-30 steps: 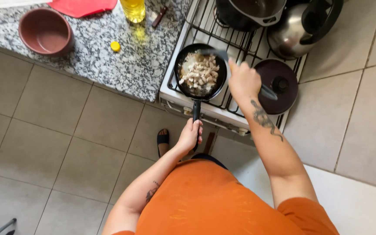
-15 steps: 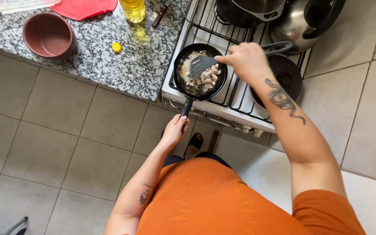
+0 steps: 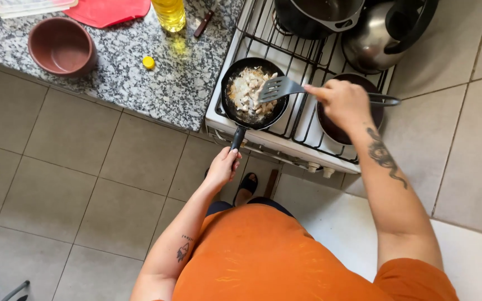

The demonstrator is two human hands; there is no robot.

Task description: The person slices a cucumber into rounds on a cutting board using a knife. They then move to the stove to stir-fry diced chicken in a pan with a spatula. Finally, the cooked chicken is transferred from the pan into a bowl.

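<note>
Small black round frying pan (image 3: 254, 95) holding pale chopped pieces of food: located on the front left burner of the white gas stove (image 3: 302, 120), its dark handle projecting over the stove's front edge toward the person. Head view, sole view. Left hand (image 3: 221, 167): fingers curled closed around the end of the pan handle; a second ago it held the handle in the same way, so the pan stays steadied. Right hand (image 3: 341, 103): closed around the handle of a grey slotted metal spatula (image 3: 279, 88), whose blade now lies lifted over the pan's right rim; half a second ago the blade lay lower among the food, and a second ago the hand was over the pan's right side, so by judgement a stirring stroke is in progress. Adjacent: dark empty pan (image 3: 330, 125) beneath the right hand; steel kettle (image 3: 377, 36); black pot (image 3: 313, 14). On the speckled granite counter (image 3: 118, 72): brown round bowl (image 3: 62, 45), yellow oil bottle (image 3: 169, 12), small yellow cap (image 3: 149, 62), red cloth (image 3: 107, 10).
</note>
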